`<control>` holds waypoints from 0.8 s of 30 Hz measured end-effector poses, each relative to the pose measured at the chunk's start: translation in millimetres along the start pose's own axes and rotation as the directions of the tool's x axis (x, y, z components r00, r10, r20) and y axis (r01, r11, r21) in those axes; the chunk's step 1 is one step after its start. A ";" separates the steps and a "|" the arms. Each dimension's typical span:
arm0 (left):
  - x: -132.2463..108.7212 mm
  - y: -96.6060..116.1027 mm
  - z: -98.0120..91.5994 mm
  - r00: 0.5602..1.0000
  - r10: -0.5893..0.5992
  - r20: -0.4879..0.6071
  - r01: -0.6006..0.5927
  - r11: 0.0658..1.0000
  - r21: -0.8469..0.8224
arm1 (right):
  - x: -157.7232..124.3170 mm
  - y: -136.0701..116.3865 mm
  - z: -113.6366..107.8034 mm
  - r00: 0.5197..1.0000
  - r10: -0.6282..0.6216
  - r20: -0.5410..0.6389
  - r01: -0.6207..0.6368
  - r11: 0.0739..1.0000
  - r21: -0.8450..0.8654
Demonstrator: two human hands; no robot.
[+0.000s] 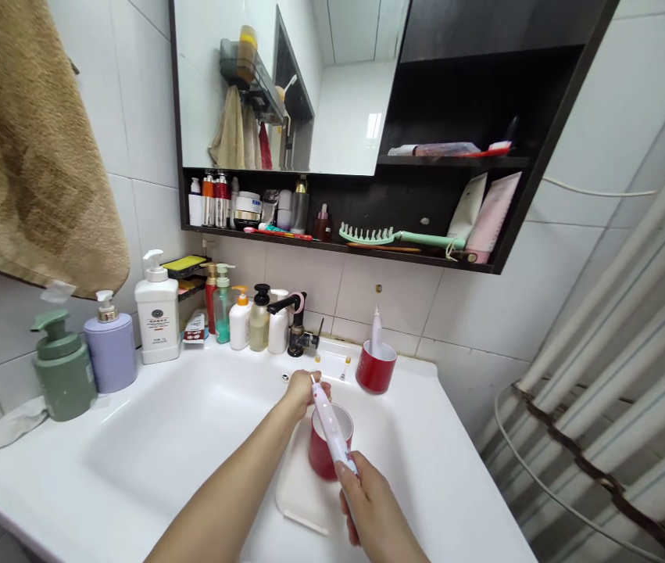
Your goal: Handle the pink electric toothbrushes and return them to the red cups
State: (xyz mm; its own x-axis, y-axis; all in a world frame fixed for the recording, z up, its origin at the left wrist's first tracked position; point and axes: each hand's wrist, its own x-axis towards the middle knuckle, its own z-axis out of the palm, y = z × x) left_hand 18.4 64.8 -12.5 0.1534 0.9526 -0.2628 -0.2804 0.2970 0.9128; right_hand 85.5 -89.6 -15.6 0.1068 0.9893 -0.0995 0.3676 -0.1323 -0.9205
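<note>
My right hand (372,500) grips a white electric toothbrush (329,422) by its lower body, and the brush slants up and away across a red cup (328,442). My left hand (302,393) is curled at the brush's top end, and its fingers seem closed around the head. The bristles are hidden. The red cup stands on a white plastic tray (300,500) in the washbasin (150,438), just below the brush. A second red cup (376,367) stands on the basin's far right edge and holds another white electric toothbrush (375,330) upright.
Several pump bottles (156,309) and a black tap (294,328) line the basin's back edge. Above them, a dark mirror cabinet (367,211) holds toiletries and a green hairbrush (396,237). A brown towel (33,148) hangs left, and a striped shower curtain (613,375) hangs right.
</note>
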 end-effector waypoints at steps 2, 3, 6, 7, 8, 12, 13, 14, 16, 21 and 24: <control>18.7 2.8 14.3 1.000 0.001 0.003 -0.002 0.992 0.127 | 2.6 1.1 -2.5 0.998 -0.033 -0.050 0.032 0.999 -0.026; 28.4 4.3 20.5 1.000 0.008 0.001 -0.008 0.982 0.189 | 3.7 2.1 -3.8 0.996 -0.052 -0.072 0.049 0.998 -0.048; 54.0 5.7 34.2 0.999 0.037 0.002 -0.035 0.936 0.350 | 6.5 5.0 -7.3 0.983 -0.134 -0.126 0.118 0.984 -0.132; 60.6 4.6 37.2 0.999 0.050 0.002 -0.046 0.919 0.392 | 7.4 5.8 -8.3 0.977 -0.159 -0.144 0.136 0.978 -0.160; 66.1 2.8 39.3 0.998 0.064 0.003 -0.059 0.902 0.428 | 8.2 6.3 -9.3 0.971 -0.178 -0.160 0.148 0.972 -0.182; 80.8 -5.5 39.8 0.990 0.139 -0.007 -0.115 0.851 0.512 | 9.7 5.3 -13.2 0.967 -0.176 -0.184 0.140 0.972 -0.190; 83.2 -6.7 38.8 0.986 0.164 -0.012 -0.134 0.843 0.522 | 9.6 4.3 -14.2 0.968 -0.167 -0.186 0.134 0.975 -0.174; 85.2 -7.3 37.9 0.981 0.192 -0.017 -0.154 0.836 0.527 | 9.2 3.1 -15.1 0.970 -0.155 -0.186 0.127 0.980 -0.155; 87.3 -7.5 38.1 0.968 0.251 -0.017 -0.204 0.824 0.528 | 8.2 0.6 -16.5 0.972 -0.145 -0.185 0.124 0.985 -0.118; 81.8 -11.0 56.0 0.942 0.332 0.037 -0.307 0.817 0.488 | 7.1 -2.4 -17.3 0.971 -0.126 -0.205 0.111 0.990 -0.081; 77.1 -15.7 69.1 0.947 0.318 0.041 -0.302 0.845 0.442 | 8.4 -0.8 -16.6 0.964 -0.155 -0.217 0.135 0.985 -0.106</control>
State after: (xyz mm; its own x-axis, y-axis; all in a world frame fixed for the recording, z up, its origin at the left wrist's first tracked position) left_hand 100.1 129.0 -25.4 0.0953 0.9940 0.0539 0.1353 -0.0666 0.9886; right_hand 101.4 -82.2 -9.4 0.2466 0.9605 0.1290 0.4741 -0.0034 -0.8805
